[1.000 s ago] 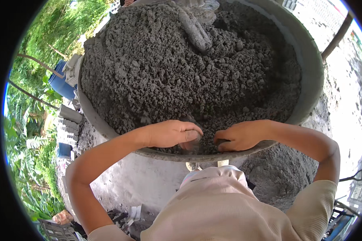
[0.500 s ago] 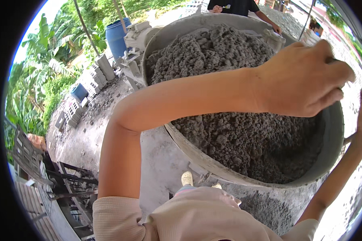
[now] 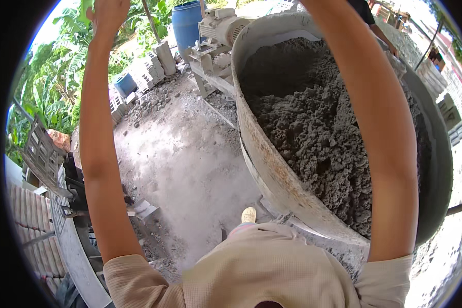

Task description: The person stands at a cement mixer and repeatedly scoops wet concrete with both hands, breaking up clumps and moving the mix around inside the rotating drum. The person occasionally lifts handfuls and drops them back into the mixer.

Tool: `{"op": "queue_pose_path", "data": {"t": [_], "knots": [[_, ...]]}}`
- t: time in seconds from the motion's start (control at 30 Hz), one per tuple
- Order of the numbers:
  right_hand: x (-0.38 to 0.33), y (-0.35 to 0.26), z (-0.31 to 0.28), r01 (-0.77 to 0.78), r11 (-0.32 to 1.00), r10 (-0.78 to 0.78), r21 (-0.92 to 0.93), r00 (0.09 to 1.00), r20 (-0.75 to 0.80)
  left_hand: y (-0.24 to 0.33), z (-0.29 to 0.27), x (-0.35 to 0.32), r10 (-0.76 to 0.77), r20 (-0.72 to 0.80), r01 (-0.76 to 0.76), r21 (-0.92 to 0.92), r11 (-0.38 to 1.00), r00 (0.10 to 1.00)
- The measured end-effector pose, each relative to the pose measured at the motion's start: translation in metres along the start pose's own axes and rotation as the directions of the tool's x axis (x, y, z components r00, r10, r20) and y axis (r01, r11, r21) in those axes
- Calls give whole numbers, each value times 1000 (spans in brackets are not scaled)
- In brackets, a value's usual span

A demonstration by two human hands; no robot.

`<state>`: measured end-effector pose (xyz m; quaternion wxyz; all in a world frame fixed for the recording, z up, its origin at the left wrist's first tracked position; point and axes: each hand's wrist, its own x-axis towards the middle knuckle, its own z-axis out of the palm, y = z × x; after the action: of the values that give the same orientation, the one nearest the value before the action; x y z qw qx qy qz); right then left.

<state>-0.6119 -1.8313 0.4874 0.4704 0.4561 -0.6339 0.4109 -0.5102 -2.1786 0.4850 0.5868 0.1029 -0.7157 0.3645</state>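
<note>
My left hand (image 3: pixel 110 13) is raised at the upper left, in front of the greenery, and cut by the top edge. Its fingers barely show, so what it holds, if anything, is hidden. My right forearm (image 3: pixel 382 133) rises across a big round mixing tub (image 3: pixel 277 159), and the right hand lies beyond the top edge. Dark grey, crumbly concrete mix (image 3: pixel 313 123) fills much of the tub, heaped unevenly. A motor (image 3: pixel 231 30) on a metal frame adjoins the tub's far left side.
A blue barrel (image 3: pixel 186 28) stands behind the motor. Concrete blocks (image 3: pixel 150 69), a small blue container (image 3: pixel 124 83) and loose stones line the far left. Metal racks (image 3: pixel 43 156) are at left. Beyond the tub, another person's arm (image 3: pixel 384 38) reaches toward its rim.
My left arm has swung from across the tub to the upper left. My right arm has moved from the far right to over the tub. The view has shifted left.
</note>
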Motion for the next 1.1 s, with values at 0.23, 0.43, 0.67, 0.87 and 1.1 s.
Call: {"op": "queue_pose_path", "data": {"t": [0.23,0.43,0.67,0.87,1.1], "knots": [[-69,-13,127,310,949,-305,-55,949,78,-4,-21,-171,-586,502,551,235,800,636],[-41,-13,-24,357,934,-227,-18,630,743,60,-49,-186,-376,591,488,-35,872,714],[-50,28,-147,536,759,-75,-370,636,768,234,-66,-79,-109,437,411,-692,593,893],[-115,53,-262,432,745,68,-508,708,702,329,-95,-35,109,327,252,-868,428,939],[-201,64,-360,114,648,545,-753,622,562,394,-82,-74,387,366,254,-916,310,846]]}}
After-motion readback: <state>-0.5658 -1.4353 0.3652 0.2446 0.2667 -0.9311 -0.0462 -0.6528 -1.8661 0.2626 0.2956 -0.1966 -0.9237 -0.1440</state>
